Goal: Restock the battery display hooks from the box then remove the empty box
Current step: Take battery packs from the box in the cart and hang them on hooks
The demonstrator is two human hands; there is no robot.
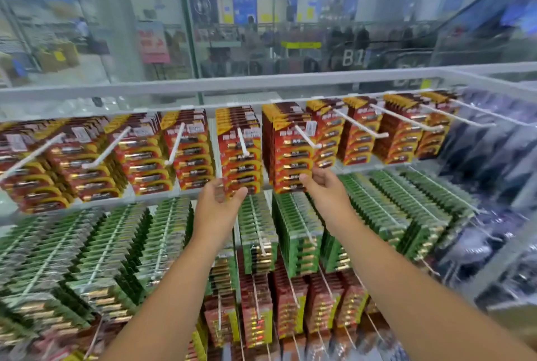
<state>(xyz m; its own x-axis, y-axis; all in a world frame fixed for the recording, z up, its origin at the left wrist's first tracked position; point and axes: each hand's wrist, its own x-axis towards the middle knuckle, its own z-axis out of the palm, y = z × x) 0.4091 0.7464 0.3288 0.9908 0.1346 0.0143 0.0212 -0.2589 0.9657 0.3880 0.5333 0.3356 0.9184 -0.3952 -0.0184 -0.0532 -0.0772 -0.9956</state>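
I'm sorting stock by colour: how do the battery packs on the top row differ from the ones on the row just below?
The top-row packs are red and yellow; the second-row packs are green. The top-row hooks have bare ends sticking out; the second-row hooks look filled nearly to the tip. Both hands, left hand and right hand, touch top-row packs only. Both rows hang on white hooks.
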